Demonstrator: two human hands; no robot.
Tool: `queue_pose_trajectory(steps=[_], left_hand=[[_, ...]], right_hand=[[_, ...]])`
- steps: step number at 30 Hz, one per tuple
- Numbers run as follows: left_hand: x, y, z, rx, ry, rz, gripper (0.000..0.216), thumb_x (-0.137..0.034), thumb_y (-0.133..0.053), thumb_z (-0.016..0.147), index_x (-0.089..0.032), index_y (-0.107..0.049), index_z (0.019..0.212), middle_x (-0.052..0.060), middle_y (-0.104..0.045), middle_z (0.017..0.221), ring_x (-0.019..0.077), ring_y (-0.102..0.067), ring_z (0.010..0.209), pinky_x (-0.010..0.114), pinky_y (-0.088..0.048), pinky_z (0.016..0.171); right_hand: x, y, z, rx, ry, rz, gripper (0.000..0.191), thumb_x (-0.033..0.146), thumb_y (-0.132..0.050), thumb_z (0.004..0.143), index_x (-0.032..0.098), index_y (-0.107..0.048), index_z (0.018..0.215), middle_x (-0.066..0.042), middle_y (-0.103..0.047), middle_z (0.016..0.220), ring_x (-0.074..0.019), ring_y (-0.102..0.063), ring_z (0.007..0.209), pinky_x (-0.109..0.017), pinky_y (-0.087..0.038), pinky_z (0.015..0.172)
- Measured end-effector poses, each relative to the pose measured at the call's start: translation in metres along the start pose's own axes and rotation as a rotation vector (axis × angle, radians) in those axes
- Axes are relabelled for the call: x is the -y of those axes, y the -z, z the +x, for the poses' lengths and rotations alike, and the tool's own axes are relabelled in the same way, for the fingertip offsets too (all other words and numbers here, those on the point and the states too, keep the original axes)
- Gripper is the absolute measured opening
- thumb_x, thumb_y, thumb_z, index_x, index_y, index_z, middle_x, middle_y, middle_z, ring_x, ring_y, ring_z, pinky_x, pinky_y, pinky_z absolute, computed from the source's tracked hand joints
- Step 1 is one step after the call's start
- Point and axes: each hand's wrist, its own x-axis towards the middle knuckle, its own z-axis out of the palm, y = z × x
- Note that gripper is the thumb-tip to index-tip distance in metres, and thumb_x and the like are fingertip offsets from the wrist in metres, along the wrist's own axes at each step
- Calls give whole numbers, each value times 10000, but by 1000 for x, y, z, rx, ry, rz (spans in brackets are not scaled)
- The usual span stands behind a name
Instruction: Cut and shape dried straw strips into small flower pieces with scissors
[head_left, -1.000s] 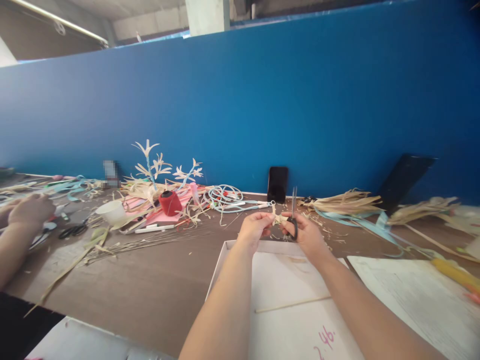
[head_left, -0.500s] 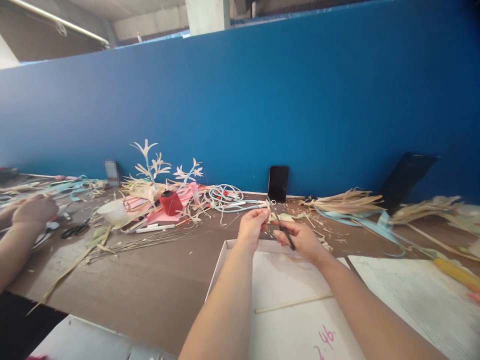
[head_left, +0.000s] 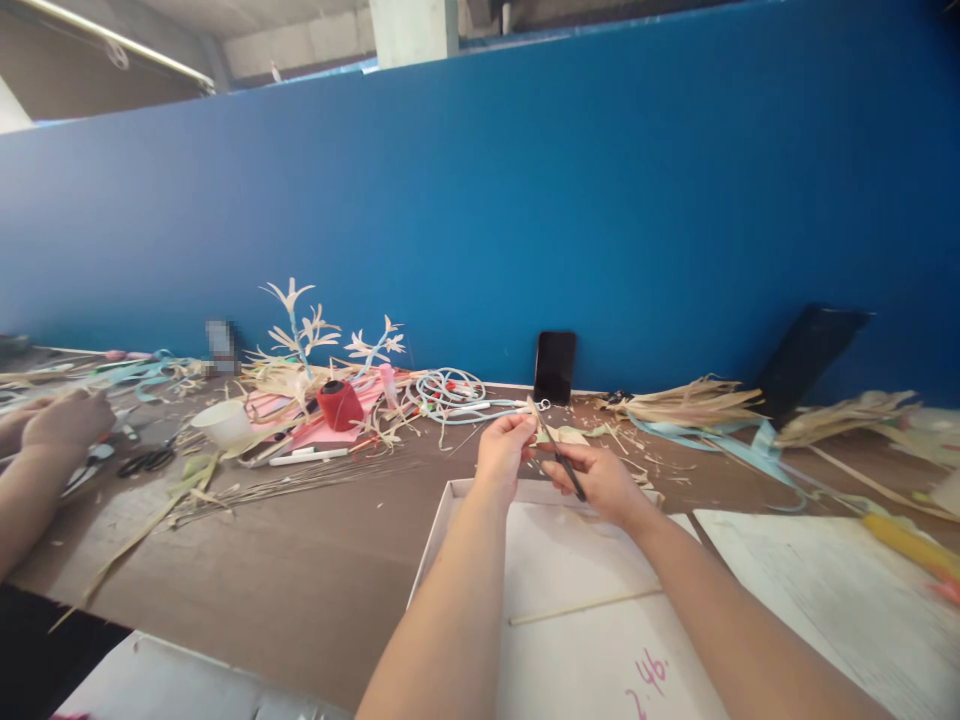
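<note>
Above the far end of a shallow white box (head_left: 577,570), my two hands meet. My left hand (head_left: 504,452) pinches a small pale strip (head_left: 532,404), whose tip sticks up past the fingers. A slim dark tool (head_left: 568,470) slants across my right hand (head_left: 600,482), gripped between thumb and fingers, its upper end close to the pale strip. Whether it is scissors or tweezers I cannot make out. Beneath my forearms, a thin straw-coloured stick (head_left: 581,607) lies across the box, near pink handwriting.
A black phone (head_left: 555,367) leans on the blue partition (head_left: 480,220). To the left are a red thread spool (head_left: 340,406), pale flowers (head_left: 300,325), a white bowl (head_left: 223,423) and black scissors (head_left: 148,459). Dried husks (head_left: 694,403) and papers (head_left: 832,580) lie right. Another person's hands (head_left: 67,425) work far left.
The dark tool has tilted slightly in my right hand, and the pale strip's tip shows a little more clearly. My hands stay in nearly the same place.
</note>
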Motion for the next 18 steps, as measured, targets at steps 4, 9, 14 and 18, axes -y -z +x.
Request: queue_pose_trajectory(steps=[4, 9, 14, 18], left_hand=[[-1, -1, -1, 3, 10, 6, 264, -326, -714, 585, -121, -614, 718, -18, -511, 601, 43, -465, 531, 140, -346, 463], [-2, -2, -2, -17, 3, 57, 238, -315, -698, 597, -122, -606, 703, -11, -518, 592, 48, -465, 518, 144, -343, 454], [-2, -2, -2, -32, 7, 81, 237, -319, -693, 596, -127, -602, 700, -12, -517, 580, 54, -465, 509, 156, -353, 458], [-1, -2, 0, -39, 9, 89, 236, -319, -690, 596, -129, -606, 708, -15, -518, 579, 51, -460, 504, 157, -352, 459]], right_hand=[[2, 0, 0, 3, 0, -15, 576, 454, -640, 703, 87, -608, 1145, 2, -526, 549, -122, -450, 518, -264, -386, 517], [4, 1, 0, 27, 32, -53, 538, 451, -618, 728, 101, -618, 1137, 4, -525, 549, -121, -443, 518, -258, -385, 526], [5, 1, -1, 35, 46, -68, 500, 434, -611, 740, 111, -630, 1121, 11, -513, 535, -116, -432, 509, -246, -373, 512], [5, 1, -1, 36, 45, -77, 476, 429, -605, 745, 122, -640, 1107, 19, -505, 512, -114, -438, 500, -241, -374, 507]])
